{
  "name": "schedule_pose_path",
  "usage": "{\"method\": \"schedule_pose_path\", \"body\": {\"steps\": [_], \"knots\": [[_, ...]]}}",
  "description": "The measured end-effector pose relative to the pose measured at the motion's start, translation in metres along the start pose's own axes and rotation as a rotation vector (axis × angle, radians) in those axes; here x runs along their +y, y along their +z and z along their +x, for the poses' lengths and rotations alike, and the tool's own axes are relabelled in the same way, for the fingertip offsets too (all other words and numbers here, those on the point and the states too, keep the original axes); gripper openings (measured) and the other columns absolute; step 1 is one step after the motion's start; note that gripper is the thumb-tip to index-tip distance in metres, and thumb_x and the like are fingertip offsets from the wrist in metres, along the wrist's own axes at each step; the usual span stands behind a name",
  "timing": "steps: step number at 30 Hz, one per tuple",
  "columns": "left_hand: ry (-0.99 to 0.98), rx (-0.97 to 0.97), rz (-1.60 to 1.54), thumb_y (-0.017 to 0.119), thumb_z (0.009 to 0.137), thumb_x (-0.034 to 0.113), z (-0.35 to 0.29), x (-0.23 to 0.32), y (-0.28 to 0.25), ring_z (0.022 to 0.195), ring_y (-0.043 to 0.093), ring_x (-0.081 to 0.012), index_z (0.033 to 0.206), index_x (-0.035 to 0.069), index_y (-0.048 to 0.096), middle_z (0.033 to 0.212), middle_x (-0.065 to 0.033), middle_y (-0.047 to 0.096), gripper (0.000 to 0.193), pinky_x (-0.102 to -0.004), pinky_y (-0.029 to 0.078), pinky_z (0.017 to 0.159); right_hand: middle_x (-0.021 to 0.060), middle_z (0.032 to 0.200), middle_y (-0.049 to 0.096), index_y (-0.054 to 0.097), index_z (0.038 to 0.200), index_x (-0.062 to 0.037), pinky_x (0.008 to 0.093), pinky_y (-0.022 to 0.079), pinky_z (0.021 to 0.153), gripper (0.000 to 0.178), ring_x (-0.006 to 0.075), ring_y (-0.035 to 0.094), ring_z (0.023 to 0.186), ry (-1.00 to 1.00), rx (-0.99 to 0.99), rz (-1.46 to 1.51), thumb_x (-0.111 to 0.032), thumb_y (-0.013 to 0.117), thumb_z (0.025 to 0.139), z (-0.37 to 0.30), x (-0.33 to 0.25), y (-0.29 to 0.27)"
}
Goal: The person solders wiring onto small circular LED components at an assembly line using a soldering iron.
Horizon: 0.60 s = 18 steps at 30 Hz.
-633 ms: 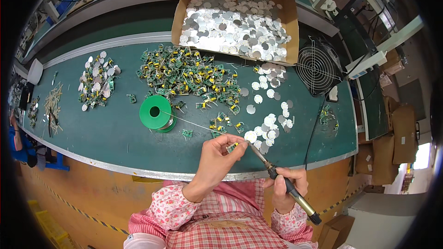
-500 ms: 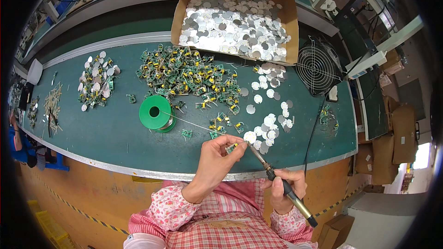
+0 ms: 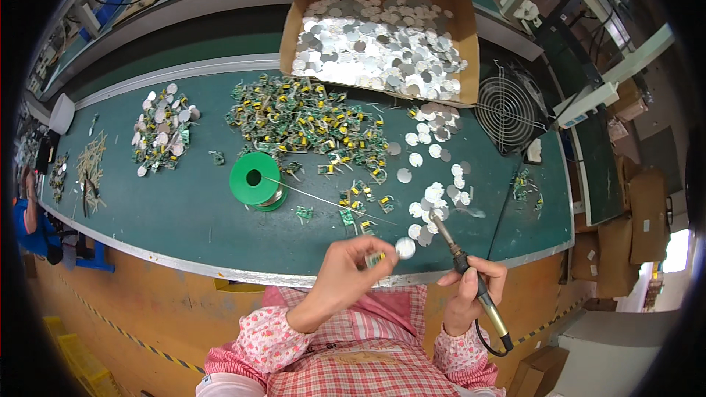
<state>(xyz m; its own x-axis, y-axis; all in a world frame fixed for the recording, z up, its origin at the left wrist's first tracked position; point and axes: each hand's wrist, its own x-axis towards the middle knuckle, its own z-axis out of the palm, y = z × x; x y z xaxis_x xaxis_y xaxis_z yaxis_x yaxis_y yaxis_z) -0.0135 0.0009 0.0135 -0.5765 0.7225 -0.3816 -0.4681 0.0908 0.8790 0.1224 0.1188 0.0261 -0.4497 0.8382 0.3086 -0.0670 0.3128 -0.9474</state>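
A small circuit board point(image 3: 375, 259) with a yellow part is pinched in my left hand point(image 3: 340, 276), just above the bench's front edge. Right beside it, at my fingertips, is a white round disc point(image 3: 404, 248); whether the two are joined I cannot tell. My right hand point(image 3: 474, 290) grips a soldering iron point(image 3: 461, 259) by its dark handle, its tip pointing up and left over loose silvery discs point(image 3: 434, 195). From a green solder spool point(image 3: 250, 180), a solder wire point(image 3: 331, 202) stretches toward the space above my left hand.
Behind the spool lies a large heap of circuit boards point(image 3: 305, 117). A cardboard box point(image 3: 289, 40) of discs stands at the back, with a black fan point(image 3: 507, 106) to its right. Boards with discs point(image 3: 162, 129) are piled at left, near cut wire bits point(image 3: 92, 165).
My left hand has drawn slightly down, away from the solder wire's end, with the board and disc. The soldering iron has shifted right, away from the left hand, and a wisp of smoke shows.
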Motion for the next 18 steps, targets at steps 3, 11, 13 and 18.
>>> {"method": "schedule_pose_path", "body": {"steps": [3,11,13,18], "knots": [[0.316,0.02,0.471,0.068,0.077,0.005,-0.032,0.02,-0.021,0.068,0.051,-0.0079,0.083,0.002,0.068,0.075,-0.0031,0.06,0.007,-0.0229,0.04,0.061,0.0141,0.083,0.056,0.049,0.098,0.004,0.0251,0.049,0.05,0.024,0.0155,0.058,0.052,0.003,0.031,-0.003,-0.016,0.055,0.087,0.005,0.004,-0.003],[0.64,1.113,1.33,0.073,0.074,0.009,-0.059,0.075,-0.14,0.073,0.056,-0.0191,0.095,0.003,0.064,0.079,-0.0074,0.06,0.024,-0.0302,0.042,0.064,0.0096,0.08,0.052,0.05,0.101,0.0011,0.0239,0.043,0.05,0.02,0.0129,0.052,0.05,-0.024,0.016,-0.084,-0.017,0.048,0.092,0.012,0.014,-0.004],[0.629,1.176,1.451,0.074,0.074,0.012,-0.058,0.075,-0.137,0.076,0.057,-0.0211,0.099,0.003,0.062,0.084,-0.0076,0.06,0.029,-0.0321,0.043,0.067,0.0093,0.08,0.052,0.05,0.102,0.0008,0.0239,0.043,0.051,0.02,0.0129,0.053,0.051,-0.031,0.006,-0.105,-0.017,0.048,0.092,0.012,0.016,-0.004],[0.645,0.579,1.387,0.069,0.078,0.013,-0.036,0.027,-0.072,0.07,0.054,-0.0239,0.105,0.006,0.06,0.088,-0.0074,0.058,0.029,-0.0345,0.041,0.063,0.0109,0.078,0.061,0.05,0.105,0.0006,0.0247,0.051,0.056,0.017,0.0146,0.06,0.058,0.1,-0.056,-0.046,-0.01,0.052,0.092,0.006,0.011,0.004]]}}
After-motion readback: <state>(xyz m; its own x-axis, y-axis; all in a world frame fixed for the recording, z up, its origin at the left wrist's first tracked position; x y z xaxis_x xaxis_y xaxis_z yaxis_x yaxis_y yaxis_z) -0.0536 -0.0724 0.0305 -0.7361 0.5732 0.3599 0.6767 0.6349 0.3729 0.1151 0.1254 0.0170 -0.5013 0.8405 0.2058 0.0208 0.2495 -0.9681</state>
